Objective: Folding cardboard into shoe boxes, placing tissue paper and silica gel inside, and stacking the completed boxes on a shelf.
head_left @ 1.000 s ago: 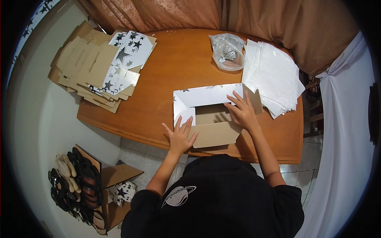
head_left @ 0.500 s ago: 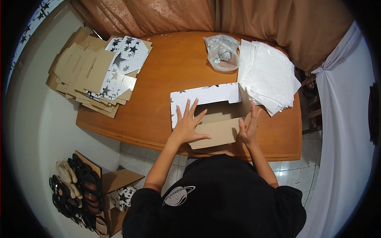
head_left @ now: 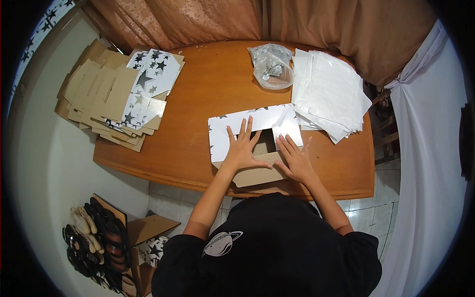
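Two bare hands press flat, fingers spread and gripping nothing, on a half-folded brown cardboard box with white star-printed flaps (head_left: 247, 123) at the near edge of the orange wooden tabletop (head_left: 208, 89): left hand (head_left: 241, 151) on its left flap, right hand (head_left: 295, 161) on its right.
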A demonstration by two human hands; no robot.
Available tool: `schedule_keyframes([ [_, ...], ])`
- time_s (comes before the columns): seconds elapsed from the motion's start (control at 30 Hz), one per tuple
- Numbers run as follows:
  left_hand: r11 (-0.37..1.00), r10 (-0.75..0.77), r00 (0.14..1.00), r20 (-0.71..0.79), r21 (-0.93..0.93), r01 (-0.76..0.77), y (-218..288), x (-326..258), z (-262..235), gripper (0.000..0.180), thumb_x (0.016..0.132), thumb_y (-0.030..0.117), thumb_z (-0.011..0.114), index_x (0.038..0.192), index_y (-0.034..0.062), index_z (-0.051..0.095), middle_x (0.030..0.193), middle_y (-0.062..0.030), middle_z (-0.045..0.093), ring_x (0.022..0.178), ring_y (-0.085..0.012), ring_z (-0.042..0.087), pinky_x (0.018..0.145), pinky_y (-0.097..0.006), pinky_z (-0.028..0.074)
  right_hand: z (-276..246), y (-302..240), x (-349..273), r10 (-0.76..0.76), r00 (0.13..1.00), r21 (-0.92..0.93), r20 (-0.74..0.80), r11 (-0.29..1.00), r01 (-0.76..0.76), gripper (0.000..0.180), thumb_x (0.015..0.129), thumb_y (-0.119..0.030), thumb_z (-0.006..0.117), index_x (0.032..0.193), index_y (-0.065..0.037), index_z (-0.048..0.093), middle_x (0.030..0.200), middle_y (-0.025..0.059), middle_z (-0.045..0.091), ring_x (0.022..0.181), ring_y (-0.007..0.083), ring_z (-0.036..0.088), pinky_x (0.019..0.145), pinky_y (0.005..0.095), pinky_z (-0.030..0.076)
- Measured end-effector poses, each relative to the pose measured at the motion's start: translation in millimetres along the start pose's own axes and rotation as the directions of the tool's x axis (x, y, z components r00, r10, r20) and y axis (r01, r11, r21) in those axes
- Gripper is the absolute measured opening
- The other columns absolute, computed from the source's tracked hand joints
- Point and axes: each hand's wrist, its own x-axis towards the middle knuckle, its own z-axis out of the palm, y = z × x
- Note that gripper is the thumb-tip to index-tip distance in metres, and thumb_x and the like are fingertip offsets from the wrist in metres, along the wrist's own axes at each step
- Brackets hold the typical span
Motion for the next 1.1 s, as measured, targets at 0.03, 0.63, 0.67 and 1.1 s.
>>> schedule_keyframes([
  [0.03, 1.0, -0.008, 1.0, 0.004, 0.009, 0.008, 0, 0, 0, 0.12, 0.043, 0.084, 0.054, 0.132, 0.0054, 0.037, 0.144, -0.0254, 0.004, 0.134, -0.0393, 0.002, 0.092, -0.07, -0.005, -3, 0, 1, 0.0, 1.0, -0.002, 0.004, 1.0, 0.0, 0.062, 0.086, -0.048, 0.043, 0.135, -0.012, 0.032, 0.137, 0.0063, 0.036, 0.128, 0.0218, 0.031, 0.095, 0.0693, -0.004],
  [0.63, 0.993, -0.036, 0.97, -0.241, -0.116, 0.008, -6, -30, -17, 0.083, 0.065, 0.061, 0.061, 0.129, 0.0115, 0.044, 0.143, -0.0108, 0.026, 0.133, -0.0351, 0.015, 0.101, -0.061, 0.002, -9, 43, -5, -0.094, 0.995, 0.135, 0.011, 0.987, 0.092, 0.055, 0.084, -0.045, 0.047, 0.131, -0.018, 0.042, 0.137, -0.0005, 0.038, 0.133, 0.0247, 0.023, 0.095, 0.0654, -0.013],
  [0.67, 0.973, -0.102, 0.953, -0.285, -0.229, 0.036, -12, -39, -20, 0.077, 0.069, 0.056, 0.062, 0.13, 0.0129, 0.043, 0.142, -0.009, 0.029, 0.133, -0.0341, 0.018, 0.103, -0.059, 0.003, -8, 50, -9, -0.119, 0.993, 0.123, -0.017, 0.985, 0.12, 0.056, 0.082, -0.048, 0.048, 0.13, -0.019, 0.043, 0.137, -0.0008, 0.038, 0.133, 0.0265, 0.022, 0.095, 0.0656, -0.013],
  [1.1, 0.977, -0.177, 0.884, -0.433, -0.186, 0.105, -47, -118, 4, 0.088, 0.059, 0.072, 0.057, 0.123, 0.0117, 0.049, 0.131, -0.0063, 0.045, 0.131, -0.0359, 0.022, 0.102, -0.059, -0.003, 17, 70, -8, -0.166, 0.927, 0.227, -0.337, 0.941, 0.251, 0.033, 0.079, -0.039, 0.059, 0.1, -0.015, 0.065, 0.119, 0.0012, 0.056, 0.128, 0.0296, 0.032, 0.1, 0.0611, -0.011],
])
